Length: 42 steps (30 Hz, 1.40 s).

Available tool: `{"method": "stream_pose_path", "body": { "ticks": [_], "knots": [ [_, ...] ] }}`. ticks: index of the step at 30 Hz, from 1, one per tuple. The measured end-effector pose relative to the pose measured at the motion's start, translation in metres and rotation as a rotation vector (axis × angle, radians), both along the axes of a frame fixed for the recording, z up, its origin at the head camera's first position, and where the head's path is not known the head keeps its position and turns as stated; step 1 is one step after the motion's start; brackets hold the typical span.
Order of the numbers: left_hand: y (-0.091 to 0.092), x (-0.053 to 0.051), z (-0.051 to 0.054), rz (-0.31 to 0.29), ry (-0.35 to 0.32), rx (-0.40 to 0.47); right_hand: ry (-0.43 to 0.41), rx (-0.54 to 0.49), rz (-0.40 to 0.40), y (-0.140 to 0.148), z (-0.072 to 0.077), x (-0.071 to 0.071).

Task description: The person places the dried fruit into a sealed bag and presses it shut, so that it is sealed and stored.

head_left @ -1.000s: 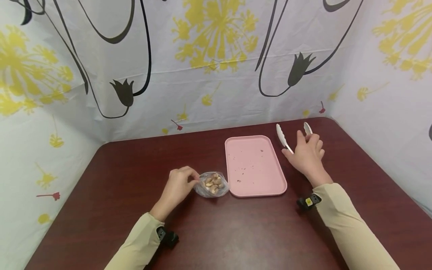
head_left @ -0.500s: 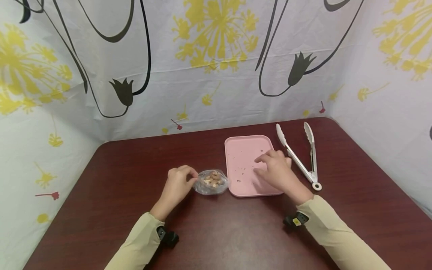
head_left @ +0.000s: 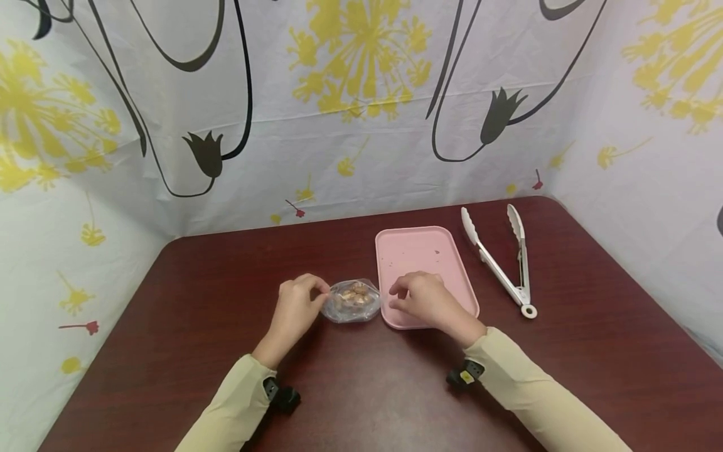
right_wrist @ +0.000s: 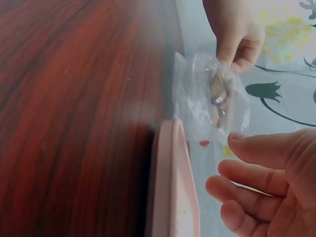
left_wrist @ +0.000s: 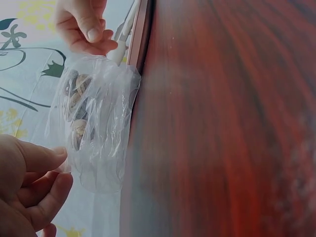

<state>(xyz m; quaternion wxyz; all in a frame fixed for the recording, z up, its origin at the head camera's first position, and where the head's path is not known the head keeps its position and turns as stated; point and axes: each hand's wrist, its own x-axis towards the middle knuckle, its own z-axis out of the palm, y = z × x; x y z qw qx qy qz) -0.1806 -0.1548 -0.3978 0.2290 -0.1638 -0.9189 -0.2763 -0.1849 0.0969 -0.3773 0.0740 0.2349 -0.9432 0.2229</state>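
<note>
A clear plastic bag [head_left: 346,312] with several small brown-and-pale lumps [head_left: 356,293] inside stands on the table just left of a pink tray [head_left: 415,245]. My left hand [head_left: 297,307] pinches the bag's left edge between thumb and fingertips, as the left wrist view also shows. Over the tray's near left part is my right hand [head_left: 423,298], fingers bent loosely and thumb apart from them. In the right wrist view, that hand's fingers hold nothing, close to the bag [right_wrist: 190,98] but apart from it. The kind of the lumps is unclear through the plastic.
White-tipped metal tongs [head_left: 503,273] lie spread on the table right of the tray. Dark crumbs dot the tray. The reddish-brown table [head_left: 226,270] meets a patterned cloth [head_left: 271,157] behind.
My right hand has left the tongs and moved left across the tray toward the bag. My left hand keeps its pinch; the bag's mouth has narrowed over the lumps.
</note>
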Motion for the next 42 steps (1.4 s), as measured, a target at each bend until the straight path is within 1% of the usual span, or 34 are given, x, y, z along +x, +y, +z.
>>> {"method": "stream_pose_path", "body": {
  "ticks": [3, 6, 12, 16, 20, 23, 27, 30, 35, 37, 42],
  "knots": [
    [0.001, 0.0, 0.001, 0.0, -0.006, 0.01, 0.01, -0.004, 0.017, -0.005, -0.003, -0.001],
    [0.002, 0.0, 0.001, -0.003, -0.012, 0.024, 0.023, -0.03, 0.028, -0.008, -0.004, -0.002],
    [0.003, 0.0, 0.003, 0.003, -0.003, 0.044, 0.037, -0.099, 0.02, -0.011, -0.002, -0.001],
    [0.004, 0.0, 0.007, 0.005, -0.001, 0.062, 0.071, -0.134, 0.015, -0.011, -0.001, -0.001],
    [0.004, 0.001, 0.011, -0.006, 0.015, 0.091, 0.119, -0.181, 0.02, -0.01, 0.002, -0.002],
    [0.005, 0.002, 0.014, -0.016, 0.015, 0.126, 0.144, -0.235, 0.024, -0.009, 0.006, -0.003],
    [0.008, 0.002, 0.017, -0.014, -0.02, 0.175, 0.17, -0.294, 0.027, -0.006, 0.013, -0.004],
    [0.011, 0.003, 0.021, -0.012, -0.042, 0.208, 0.202, -0.315, 0.014, -0.003, 0.017, -0.004],
    [0.016, 0.002, 0.027, -0.025, -0.056, 0.277, 0.235, -0.346, -0.025, 0.002, 0.022, -0.004],
    [0.016, 0.001, 0.027, -0.037, -0.056, 0.314, 0.239, -0.365, -0.043, 0.004, 0.025, -0.004],
    [0.015, -0.002, 0.025, -0.095, -0.061, 0.413, 0.268, -0.408, -0.08, 0.011, 0.032, -0.004]
  ]
}}
